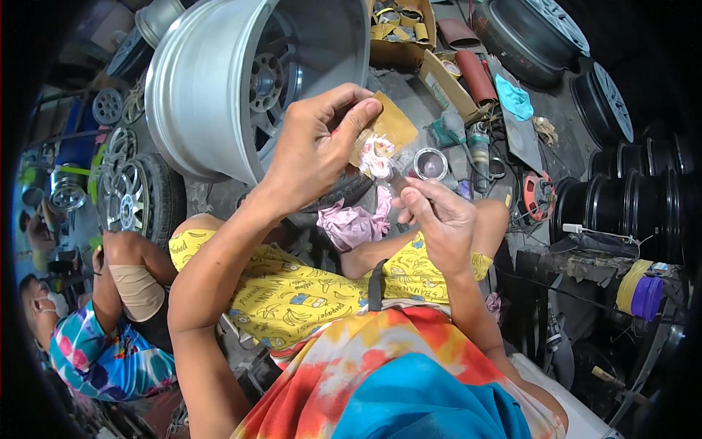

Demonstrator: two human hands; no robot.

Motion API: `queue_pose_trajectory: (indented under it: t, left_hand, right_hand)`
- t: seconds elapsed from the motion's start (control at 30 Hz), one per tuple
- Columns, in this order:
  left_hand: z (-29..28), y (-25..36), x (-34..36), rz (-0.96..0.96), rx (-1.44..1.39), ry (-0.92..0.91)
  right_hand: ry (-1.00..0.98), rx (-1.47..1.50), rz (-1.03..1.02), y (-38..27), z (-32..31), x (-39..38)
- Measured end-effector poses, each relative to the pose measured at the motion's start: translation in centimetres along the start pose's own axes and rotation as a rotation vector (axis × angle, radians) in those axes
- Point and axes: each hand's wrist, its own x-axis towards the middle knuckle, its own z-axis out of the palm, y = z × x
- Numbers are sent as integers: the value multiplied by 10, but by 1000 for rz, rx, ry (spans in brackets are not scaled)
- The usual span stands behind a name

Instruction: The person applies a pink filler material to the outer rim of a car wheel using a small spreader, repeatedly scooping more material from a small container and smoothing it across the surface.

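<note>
One dollop of pinkish-white paste (376,158) sits on a yellow-tan sheet (399,123), held up in front of the person, between the two hands. The left hand (313,143) pinches the sheet's near edge, its thumb pressed over the top and its fingers bent beneath. The right hand (442,219) has its fingers closed on a small flat spreader (398,183) (most of it is hidden by the grip), and the blade's tip reaches the paste.

Just beyond the right hand stands a round open tin (430,164). A pink cloth (352,222) lies crumpled below the hands, near the person's foot. To the left, a large silver wheel rim (197,91) rests on its side, its hollow barrel facing the left hand. Past the tin lie a green power tool (447,132), a red-brown roll (475,77) and a light-blue cloth (514,98); farther back, a cardboard box (391,53) holds yellow and grey pieces.

Toward the right edge, a red cable reel (539,196) is near a row of black rims (618,208). At far left, a co-worker (110,351) in a bright patterned shirt sits near a tyred wheel (135,199).
</note>
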Motion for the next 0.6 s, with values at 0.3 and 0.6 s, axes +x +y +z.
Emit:
queue_pose_trajectory:
  t: [0.3, 0.6]
  left_hand:
    - [-1, -12, 7, 277, 261, 20]
    - [2, -8, 6, 220, 138, 13]
  right_hand:
    - [141, -359, -344, -7, -3, 20]
    - [99, -516, -423, -15, -6, 26]
